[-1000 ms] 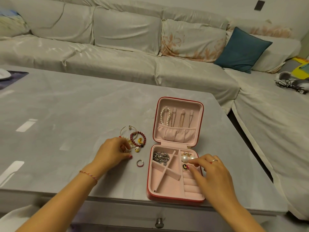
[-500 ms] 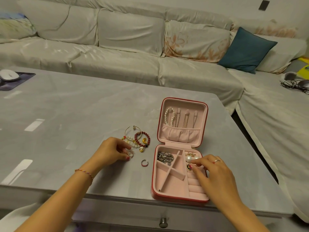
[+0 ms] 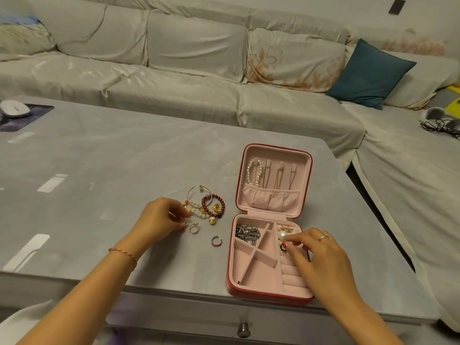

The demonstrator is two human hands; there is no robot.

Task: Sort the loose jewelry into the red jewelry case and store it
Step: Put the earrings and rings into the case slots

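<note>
Head view shows the right hand (image 3: 321,255) curled over the lower tray of the red case (image 3: 267,293), its fingertips pinching at something beside the big pearl earring (image 3: 282,236) in the upper right pocket; exactly what the fingers have hold of I cannot tell, as they cover it. The left hand (image 3: 159,221) is curled too, thumb and forefinger nipping a tiny gold piece (image 3: 184,223) on the table (image 3: 99,170), close to a small hoop (image 3: 193,227) and the pile of beaded bracelets (image 3: 206,207). A lone ring (image 3: 216,240) lies between that pile and the case.

The case lies open near the table's front edge, lid flat behind, a pearl strand (image 3: 254,174) hooked in the lid and a silver chain (image 3: 246,232) heaped in the upper left pocket.

The risks, as I judge them: both hands are busy with small, slippery bits at once, so either piece could slip and roll, and the table is smooth. The earring pocket is already crowded, so posts and hooks may tangle. A nudge from the right wrist could push the case toward the edge.
</note>
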